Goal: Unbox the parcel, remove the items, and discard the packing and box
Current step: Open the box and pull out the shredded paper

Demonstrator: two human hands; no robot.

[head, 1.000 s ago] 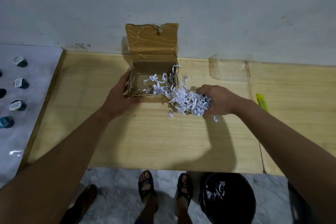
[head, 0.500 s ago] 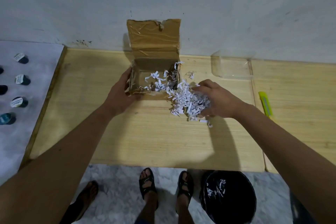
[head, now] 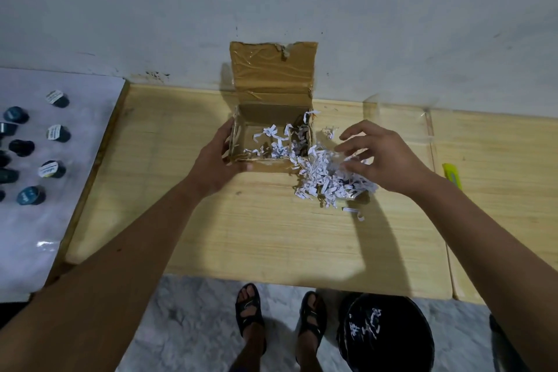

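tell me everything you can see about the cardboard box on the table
The cardboard box is small, brown and roughly square, standing upright on the pale wooden table close to the wall. Its lid flap, wrinkled with clear tape and torn at the top edge, stands open against the wall. Inside, the bare bottom shows at the left; white shredded paper lies along the front and right, spilling over the right front corner onto the table. The left hand grips its left front corner.

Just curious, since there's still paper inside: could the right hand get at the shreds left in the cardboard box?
Probably yes. The right hand hovers open over the shredded paper pile just beside the cardboard box, whose lid stands up at the back, leaving the top open. The left hand grips only its left side.
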